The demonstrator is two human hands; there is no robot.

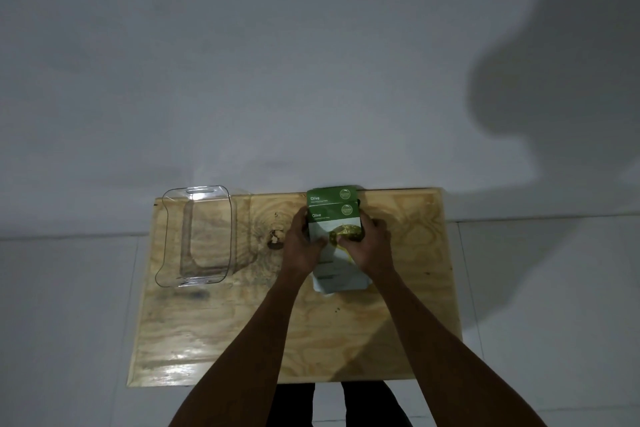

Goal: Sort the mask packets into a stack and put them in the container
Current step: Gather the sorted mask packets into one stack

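Note:
Green-and-white "Olive" mask packets (335, 218) lie overlapped in a rough pile at the far middle of the wooden table (242, 322). One packet's green top pokes out behind the top one. My left hand (304, 246) grips the pile's left edge and my right hand (370, 246) grips its right edge, thumbs resting on the top packet. A clear plastic container (197, 236) stands empty at the far left of the table, apart from both hands.
A dark knot (275, 239) marks the wood between the container and the packets. The table stands against a white wall, with white floor tiles on either side. Dark trouser legs (336, 406) show below the table's near edge.

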